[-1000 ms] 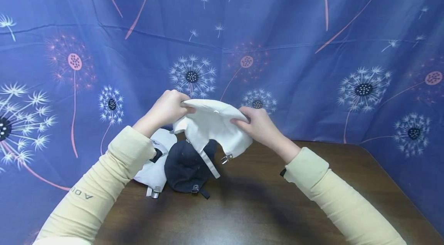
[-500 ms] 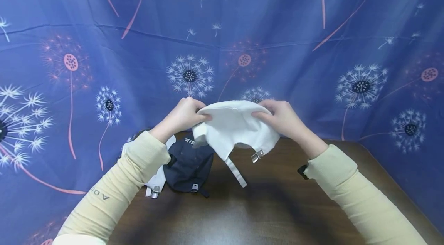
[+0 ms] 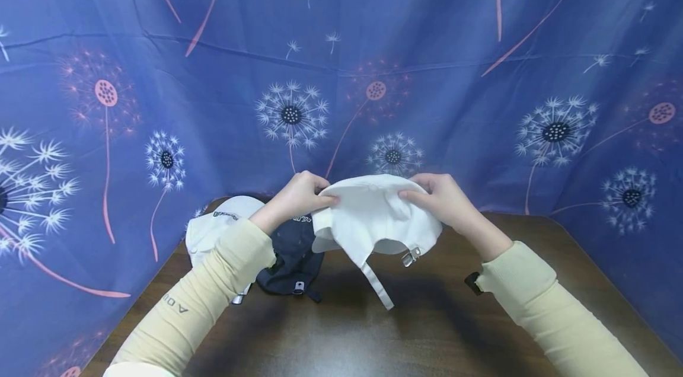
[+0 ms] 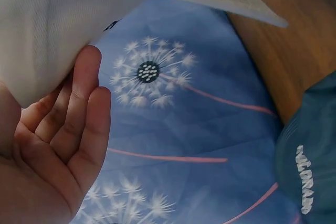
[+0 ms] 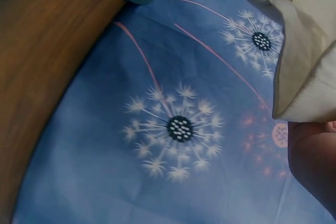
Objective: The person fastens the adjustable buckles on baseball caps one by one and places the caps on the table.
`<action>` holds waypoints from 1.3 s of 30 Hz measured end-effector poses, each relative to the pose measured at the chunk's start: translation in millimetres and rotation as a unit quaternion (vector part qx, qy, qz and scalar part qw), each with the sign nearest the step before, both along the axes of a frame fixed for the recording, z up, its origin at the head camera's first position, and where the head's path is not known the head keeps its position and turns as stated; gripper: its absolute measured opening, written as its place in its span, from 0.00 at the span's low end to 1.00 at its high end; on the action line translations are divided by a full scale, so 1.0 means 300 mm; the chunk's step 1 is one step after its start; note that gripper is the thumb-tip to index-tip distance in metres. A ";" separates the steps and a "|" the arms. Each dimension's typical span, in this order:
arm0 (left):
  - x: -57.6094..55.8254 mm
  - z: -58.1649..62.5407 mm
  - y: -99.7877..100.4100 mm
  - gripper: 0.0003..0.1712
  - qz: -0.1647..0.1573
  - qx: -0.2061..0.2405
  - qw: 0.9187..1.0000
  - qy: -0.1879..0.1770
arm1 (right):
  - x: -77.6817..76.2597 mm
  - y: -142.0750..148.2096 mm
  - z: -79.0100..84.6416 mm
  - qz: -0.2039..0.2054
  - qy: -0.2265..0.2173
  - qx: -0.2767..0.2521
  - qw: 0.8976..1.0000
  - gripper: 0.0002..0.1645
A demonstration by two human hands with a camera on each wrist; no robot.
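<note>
A white baseball cap (image 3: 368, 211) hangs above the table between both hands, its strap dangling down and its metal buckle (image 3: 411, 256) at the lower right. My left hand (image 3: 300, 194) pinches the cap's left upper edge, thumb on the near side. On the opposite side my right hand (image 3: 440, 196) pinches the upper edge the same way. In the left wrist view, the fingers (image 4: 86, 85) lie behind the white fabric (image 4: 42, 40). The right wrist view catches only part of the hand (image 5: 315, 156) under the cap's edge (image 5: 299, 87).
A dark navy cap (image 3: 293, 252) with white lettering lies on the brown table (image 3: 341, 329), left of the held cap. Beside it, another white cap (image 3: 205, 235) is partly covered by the left forearm. A blue dandelion-print cloth (image 3: 453, 98) hangs behind the table.
Both hands have carried the white cap to the right and then lowered it somewhat. The cap has turned more level, and its strap now hangs farther right.
</note>
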State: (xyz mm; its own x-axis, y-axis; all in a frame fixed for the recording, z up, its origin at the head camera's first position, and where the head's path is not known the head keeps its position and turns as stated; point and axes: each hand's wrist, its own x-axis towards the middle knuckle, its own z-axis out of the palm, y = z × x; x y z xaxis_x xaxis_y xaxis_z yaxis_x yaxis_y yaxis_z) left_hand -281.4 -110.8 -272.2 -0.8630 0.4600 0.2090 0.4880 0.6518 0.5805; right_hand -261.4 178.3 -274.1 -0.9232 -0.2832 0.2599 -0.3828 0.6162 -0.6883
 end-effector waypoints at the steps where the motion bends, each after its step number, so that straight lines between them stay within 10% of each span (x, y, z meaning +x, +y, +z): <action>1: -0.003 -0.012 0.001 0.10 -0.001 0.003 1.000 -0.005 | -0.002 0.002 -0.011 0.000 -0.006 -0.003 1.000 0.25; 21: -0.029 -0.215 0.025 0.11 -0.020 0.063 0.991 -0.115 | -0.022 0.025 -0.163 -0.002 -0.067 -0.026 0.997 0.25; 39: -0.046 -0.270 0.020 0.13 0.005 0.120 0.983 -0.142 | -0.033 0.068 -0.184 -0.004 -0.081 -0.063 0.995 0.26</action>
